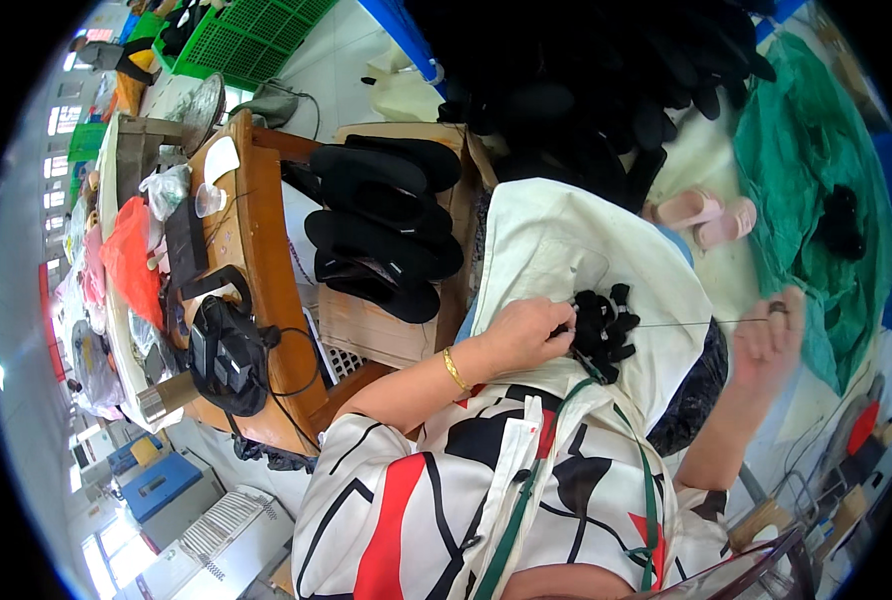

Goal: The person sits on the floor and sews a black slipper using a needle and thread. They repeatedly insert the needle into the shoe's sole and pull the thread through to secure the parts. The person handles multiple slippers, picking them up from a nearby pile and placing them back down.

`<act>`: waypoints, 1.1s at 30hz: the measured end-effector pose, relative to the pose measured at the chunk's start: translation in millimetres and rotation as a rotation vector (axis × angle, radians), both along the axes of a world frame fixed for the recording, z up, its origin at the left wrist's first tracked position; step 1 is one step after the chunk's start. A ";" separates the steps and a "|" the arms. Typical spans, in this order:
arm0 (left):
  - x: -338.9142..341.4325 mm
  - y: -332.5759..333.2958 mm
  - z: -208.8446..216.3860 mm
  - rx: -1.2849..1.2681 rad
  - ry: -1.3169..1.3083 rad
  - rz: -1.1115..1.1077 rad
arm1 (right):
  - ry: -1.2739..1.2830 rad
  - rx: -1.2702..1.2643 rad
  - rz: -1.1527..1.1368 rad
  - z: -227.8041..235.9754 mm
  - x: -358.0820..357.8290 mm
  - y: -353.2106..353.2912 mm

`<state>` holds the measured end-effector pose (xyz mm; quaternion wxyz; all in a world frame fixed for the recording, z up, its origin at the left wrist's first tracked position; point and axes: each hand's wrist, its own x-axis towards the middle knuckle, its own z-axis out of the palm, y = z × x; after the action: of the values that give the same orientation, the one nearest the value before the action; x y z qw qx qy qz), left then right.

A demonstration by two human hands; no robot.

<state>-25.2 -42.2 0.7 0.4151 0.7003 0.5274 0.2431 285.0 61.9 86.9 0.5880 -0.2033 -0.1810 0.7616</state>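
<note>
My left hand (528, 334), a gold bracelet at its wrist, is closed over my lap with its fingertips pinching the edge of a bunch of small black fabric pieces (604, 330). A dark thread (701, 322) runs taut from the bunch to my right hand (769, 338), held out to the right. The right fingers are closed on the thread, slightly blurred; whether a needle is among them I cannot make out. Beneath the black pieces a white cloth apron (541, 225) covers my lap.
Several black shoes (386, 225) are stacked on a cardboard box (376, 325) at left, beside a wooden table (261, 190) with a black bag (228, 350). A heap of black shoes (586, 70) lies ahead. Pink slippers (690, 209) and a green sack (796, 130) are to the right.
</note>
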 end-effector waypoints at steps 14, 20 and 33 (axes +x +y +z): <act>-44.7 29.8 18.5 -0.205 -0.393 0.246 | -1.266 0.513 0.457 -52.1 -115.9 -39.6; -165.4 75.0 -43.8 0.057 -0.843 1.475 | -1.249 0.399 0.359 -59.2 -114.4 -44.0; -225.3 103.0 -66.1 -0.176 -1.342 1.674 | -1.128 0.252 0.395 -81.8 -103.6 -52.5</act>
<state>-250.5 60.8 -65.4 0.3702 -0.1920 0.5193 0.7459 181.4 9.4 5.1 0.2688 -0.4668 -0.5876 0.6038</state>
